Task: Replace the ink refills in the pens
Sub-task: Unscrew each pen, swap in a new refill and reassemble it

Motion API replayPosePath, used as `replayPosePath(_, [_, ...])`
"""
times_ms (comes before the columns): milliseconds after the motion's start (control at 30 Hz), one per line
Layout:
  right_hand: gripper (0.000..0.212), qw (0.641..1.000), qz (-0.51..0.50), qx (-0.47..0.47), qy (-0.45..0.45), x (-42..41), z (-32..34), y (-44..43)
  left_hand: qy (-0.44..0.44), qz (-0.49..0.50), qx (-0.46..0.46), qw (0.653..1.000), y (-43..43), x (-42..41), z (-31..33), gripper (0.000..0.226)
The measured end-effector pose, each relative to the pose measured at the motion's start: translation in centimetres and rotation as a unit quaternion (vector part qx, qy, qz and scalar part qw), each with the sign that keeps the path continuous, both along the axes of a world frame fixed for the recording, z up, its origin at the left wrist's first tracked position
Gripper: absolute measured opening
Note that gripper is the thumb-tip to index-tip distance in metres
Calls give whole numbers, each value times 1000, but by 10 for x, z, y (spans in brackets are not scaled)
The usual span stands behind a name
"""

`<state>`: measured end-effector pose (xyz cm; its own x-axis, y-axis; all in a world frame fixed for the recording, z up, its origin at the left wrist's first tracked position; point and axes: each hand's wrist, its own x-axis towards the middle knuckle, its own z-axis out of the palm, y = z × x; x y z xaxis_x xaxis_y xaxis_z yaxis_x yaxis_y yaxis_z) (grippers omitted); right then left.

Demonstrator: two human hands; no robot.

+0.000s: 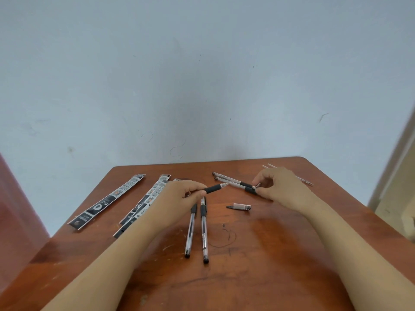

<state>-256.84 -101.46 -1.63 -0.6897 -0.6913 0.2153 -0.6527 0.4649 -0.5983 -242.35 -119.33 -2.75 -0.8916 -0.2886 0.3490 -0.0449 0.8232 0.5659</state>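
The left hand (179, 195) curls its fingers round an uncapped pen (214, 188) and holds it just above the wooden table (269, 254), with the tip pointing right. The right hand (278, 187) pinches the black grip end of a far pen (235, 185), which lies on the table against another pen (224, 176). Two capped pens (204, 232) lie between the forearms, with a loose cap (239, 207) near them. Refill packets (107, 200) lie to the left. Bare refills (304, 181) show behind the right hand.

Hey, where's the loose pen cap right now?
Head view: the pen cap lies on the table, close to the right hand and right of the two pens lying side by side.
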Motion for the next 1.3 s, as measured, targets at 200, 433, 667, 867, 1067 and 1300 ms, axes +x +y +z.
replayPosePath(200, [17,992,-7,120,41,-10,0,10,5,4,1,1000,-2,0,0,21])
replayPosePath(433, [9,986,36,157,39,-7,-5,8,-1,2,-5,1000,-1,0,0,21])
replayPosePath(667, [14,981,52,183,28,-7,-6,7,2,-12,-12,1000,5,0,1,20])
replayPosePath(867, [16,979,51,194,25,-6,-5,7,13,-16,-4,1000,7,2,0,19])
replayPosePath(1067, [8,993,36,111,28,0,-1,6,18,-23,-6,1000,9,2,-1,18])
replayPosePath(1300, [12,988,98,-105,-50,29,10,-2,12,-23,-29,999,11,1,1,17])
